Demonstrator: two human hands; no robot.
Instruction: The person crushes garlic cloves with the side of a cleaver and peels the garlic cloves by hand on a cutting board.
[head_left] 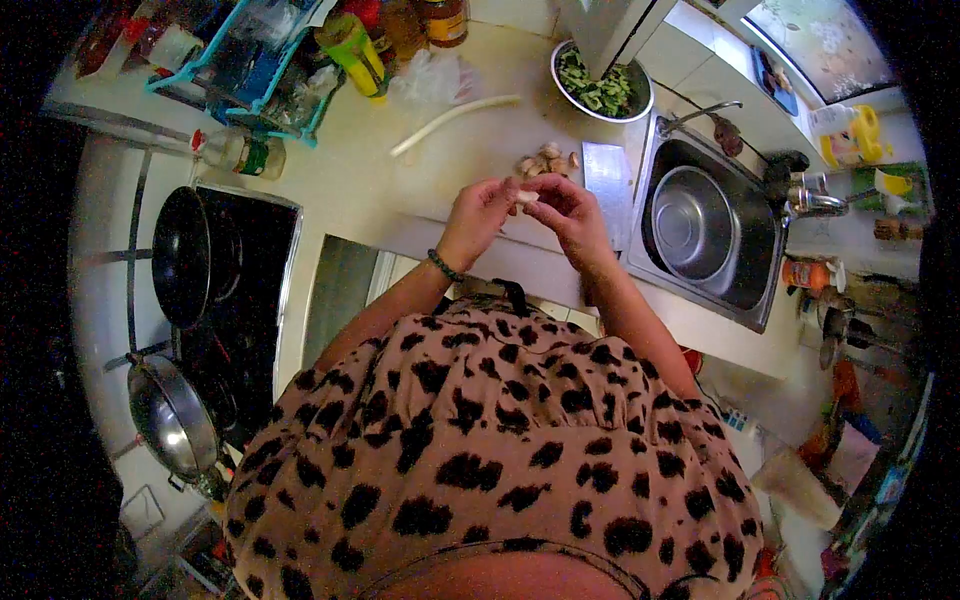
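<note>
A pale garlic clove (526,198) is pinched between the fingertips of both hands, just above the counter's front edge. My left hand (482,220), with a dark beaded bracelet at the wrist, closes on it from the left. From the other side, my right hand (568,215) grips it between thumb and fingers. Several unpeeled garlic cloves (548,160) lie in a small heap just beyond the fingertips. To the right of the heap a broad cleaver blade (607,180) rests flat beside the sink. A long white stalk (455,122) lies on the counter farther back.
At right is a sink (655,225) holding a metal basin (690,222). A bowl of chopped greens (603,95) stands behind. On the left are a black pan (182,255) on the stove, a wok (170,415), a bottle (240,153) and a blue rack (235,75).
</note>
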